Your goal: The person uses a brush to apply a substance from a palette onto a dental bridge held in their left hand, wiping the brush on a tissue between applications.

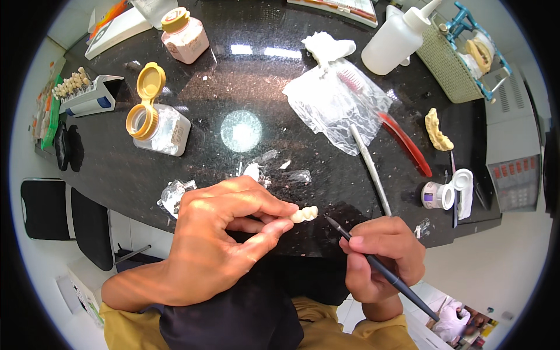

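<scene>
Between the thumb and fingertips of my left hand (219, 236) is a small cream-white dental bridge (304, 215) of joined teeth, its right end sticking out. My right hand (385, 256) grips a slim dark brush (382, 268) like a pen. The brush's pointed tip is just right of the bridge, with a small gap between them. Both hands are over the near edge of the black table (262, 181). Part of the bridge is hidden by my left fingers. Beyond my left hand lie crumpled clear film (175, 196) and white scraps (252, 171).
An open yellow-lidded jar (166, 131) and a closed pink one (185, 41) stand left. At right are a plastic bag (326, 87), red toothbrush (408, 146), grey rod (373, 172), squeeze bottle (394, 44), tooth model (437, 131), small open pot (437, 195) and basket (449, 64).
</scene>
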Demonstrator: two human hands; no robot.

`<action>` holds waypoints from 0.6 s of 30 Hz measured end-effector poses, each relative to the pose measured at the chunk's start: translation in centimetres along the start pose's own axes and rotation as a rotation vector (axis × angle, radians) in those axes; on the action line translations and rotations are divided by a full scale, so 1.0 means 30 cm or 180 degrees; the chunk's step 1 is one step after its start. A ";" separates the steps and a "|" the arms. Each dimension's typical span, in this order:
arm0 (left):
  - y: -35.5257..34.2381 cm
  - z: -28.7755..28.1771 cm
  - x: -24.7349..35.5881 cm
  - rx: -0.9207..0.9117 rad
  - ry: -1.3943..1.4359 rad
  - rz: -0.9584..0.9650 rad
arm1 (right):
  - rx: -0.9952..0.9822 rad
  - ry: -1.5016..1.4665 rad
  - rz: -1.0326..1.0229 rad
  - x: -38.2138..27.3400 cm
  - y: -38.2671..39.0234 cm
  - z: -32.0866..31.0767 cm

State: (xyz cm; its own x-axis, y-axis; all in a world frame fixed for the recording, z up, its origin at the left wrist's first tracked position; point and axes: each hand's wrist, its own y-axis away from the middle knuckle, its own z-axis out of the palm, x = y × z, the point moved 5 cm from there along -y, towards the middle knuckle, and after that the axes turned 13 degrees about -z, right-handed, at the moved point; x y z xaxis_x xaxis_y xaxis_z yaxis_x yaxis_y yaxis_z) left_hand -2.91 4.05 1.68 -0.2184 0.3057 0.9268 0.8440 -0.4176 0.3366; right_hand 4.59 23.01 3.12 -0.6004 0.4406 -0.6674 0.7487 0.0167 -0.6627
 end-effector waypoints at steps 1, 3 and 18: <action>0.001 -0.003 0.000 -0.0014 -0.0022 0.0044 | -0.0012 -0.0049 -0.0024 0.002 0.002 0.001; 0.001 -0.005 -0.003 -0.0039 -0.0062 0.0078 | -0.0072 -0.0111 -0.0092 0.004 0.005 0.002; 0.001 -0.001 -0.002 0.0028 -0.0033 -0.0067 | -0.0009 0.0107 -0.0152 -0.023 0.030 0.002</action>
State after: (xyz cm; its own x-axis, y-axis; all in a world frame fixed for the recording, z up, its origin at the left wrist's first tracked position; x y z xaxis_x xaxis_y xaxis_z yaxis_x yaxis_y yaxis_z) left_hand -2.90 3.99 1.64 -0.2309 0.3232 0.9177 0.8436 -0.4034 0.3543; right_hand 5.67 22.67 2.96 -0.6259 0.4690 -0.6231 0.7202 0.0409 -0.6926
